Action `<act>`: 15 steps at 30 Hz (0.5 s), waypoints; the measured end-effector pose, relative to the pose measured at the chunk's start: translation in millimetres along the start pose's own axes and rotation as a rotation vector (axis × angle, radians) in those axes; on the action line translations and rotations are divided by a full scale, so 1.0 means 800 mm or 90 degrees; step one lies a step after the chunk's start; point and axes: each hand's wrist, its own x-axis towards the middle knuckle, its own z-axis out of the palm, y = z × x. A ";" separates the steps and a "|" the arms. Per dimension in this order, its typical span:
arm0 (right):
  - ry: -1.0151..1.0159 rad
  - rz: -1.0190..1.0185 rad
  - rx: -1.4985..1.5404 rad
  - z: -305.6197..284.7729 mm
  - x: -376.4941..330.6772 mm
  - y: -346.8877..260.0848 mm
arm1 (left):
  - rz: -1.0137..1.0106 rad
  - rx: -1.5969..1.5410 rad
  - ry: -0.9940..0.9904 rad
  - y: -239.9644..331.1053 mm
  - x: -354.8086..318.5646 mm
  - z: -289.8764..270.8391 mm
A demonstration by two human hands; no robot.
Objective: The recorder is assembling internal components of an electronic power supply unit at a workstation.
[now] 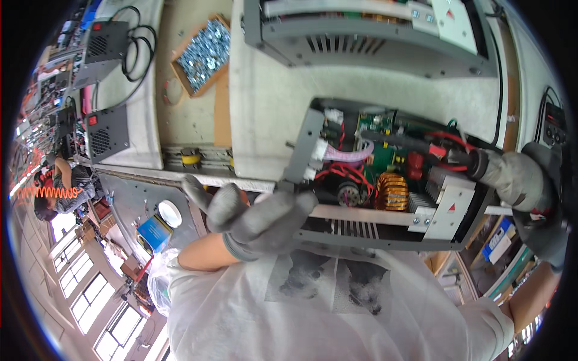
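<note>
An uncovered grey metal electronics case lies tilted before me, its inside showing. In it are green circuit boards, a copper-wound coil, red wires and a silver heat sink. My left hand, in a grey glove, is at the case's left corner. Its thumb and forefinger come together there, the other fingers raised; what they pinch is hidden. At the right, my gloved right hand is closed around a power screwdriver. Its dark shaft reaches left over the boards.
A second grey case stands across the bench beyond. A cardboard tray of small metal fasteners sits at the upper left. Two grey boxes with red switches, one nearer, and a black cable are further left. A person works at far left.
</note>
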 end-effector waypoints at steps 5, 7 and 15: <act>0.090 -0.034 -0.135 -0.032 0.022 0.037 | -0.023 -0.216 -0.169 -0.023 0.047 -0.022; 0.120 -0.046 -0.157 -0.042 0.039 0.049 | -0.075 -0.291 -0.122 -0.064 0.061 -0.013; 0.019 0.018 -0.364 -0.045 0.137 0.116 | -0.176 -0.125 -0.122 -0.130 0.152 0.090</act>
